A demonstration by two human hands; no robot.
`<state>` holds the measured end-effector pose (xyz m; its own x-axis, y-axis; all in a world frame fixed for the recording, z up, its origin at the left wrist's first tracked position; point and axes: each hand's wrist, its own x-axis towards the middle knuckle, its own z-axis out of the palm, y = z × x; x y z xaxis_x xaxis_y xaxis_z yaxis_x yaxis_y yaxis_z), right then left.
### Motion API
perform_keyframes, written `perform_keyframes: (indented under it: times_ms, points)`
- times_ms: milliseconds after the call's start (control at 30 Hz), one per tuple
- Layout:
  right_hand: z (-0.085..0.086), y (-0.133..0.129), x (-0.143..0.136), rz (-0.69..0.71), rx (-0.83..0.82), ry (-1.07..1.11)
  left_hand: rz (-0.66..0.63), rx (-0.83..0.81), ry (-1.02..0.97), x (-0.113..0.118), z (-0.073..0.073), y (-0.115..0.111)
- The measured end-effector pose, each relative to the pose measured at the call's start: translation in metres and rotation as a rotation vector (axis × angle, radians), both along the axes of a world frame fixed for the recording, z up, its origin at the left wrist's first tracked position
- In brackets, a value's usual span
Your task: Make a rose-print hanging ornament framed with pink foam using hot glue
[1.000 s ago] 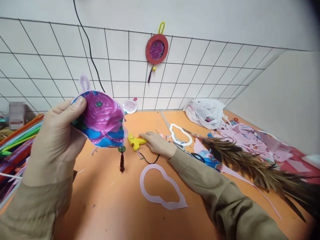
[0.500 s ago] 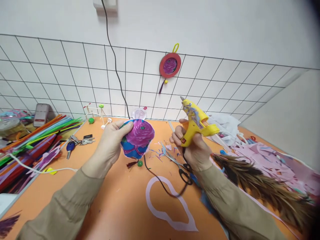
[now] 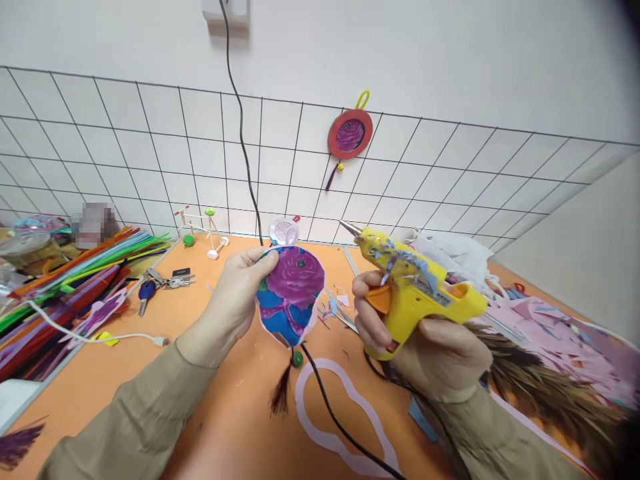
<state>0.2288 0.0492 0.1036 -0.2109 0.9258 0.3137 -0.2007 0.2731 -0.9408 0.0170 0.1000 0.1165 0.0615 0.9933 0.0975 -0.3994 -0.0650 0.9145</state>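
Pinched by its upper left edge, a flower-patterned pendant (image 3: 293, 287) in purple and blue is in my left hand (image 3: 240, 290). From its lower tip hang a green bead (image 3: 297, 359) and a dark tassel (image 3: 281, 390). My right hand (image 3: 430, 353) wraps the handle of a yellow hot glue gun (image 3: 410, 280), fingers at its orange trigger. The gun's metal nozzle points up and left, apart from the pendant. Below the pendant lies a pink paper outline (image 3: 305, 413) on the orange table, partly crossed by a black cord (image 3: 330, 407).
Pipe cleaners (image 3: 90, 280) in many colours, keys (image 3: 173, 282) and a white cable (image 3: 100, 339) lie at left. A stick model (image 3: 203, 230) stands at the back. Brown feathers (image 3: 540, 393) and pink scraps (image 3: 555, 340) spread at right. A red-framed flower ornament (image 3: 350, 135) hangs on the wire grid.
The glue gun has come lower and nearer, its nozzle tipping further left. The pendant has shifted slightly right and down, and its tassel now hangs straighter. The view has moved a little.
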Motion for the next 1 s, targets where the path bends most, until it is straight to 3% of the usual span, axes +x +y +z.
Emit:
perform_keyframes:
  times_ms: [100,333,533,833,1000]
  points:
    - [-0.006,-0.005,0.0,0.046,-0.028,-0.031,-0.001,0.011,0.022,0.0,-0.002,0.0]
    - [-0.027,-0.007,0.004,-0.143,-0.095,-0.263,-0.034,-0.014,0.026,0.004,-0.006,-0.003]
    - [-0.023,-0.009,0.002,-0.09,0.09,-0.339,-0.079,-0.044,-0.005,0.009,-0.006,-0.005]
    - [-0.01,-0.009,-0.007,-0.124,0.153,-0.526,-0.127,-0.049,-0.029,0.014,-0.007,-0.009]
    - [-0.015,-0.005,-0.001,-0.148,0.137,-0.396,-0.105,-0.04,-0.032,0.011,-0.009,-0.005]
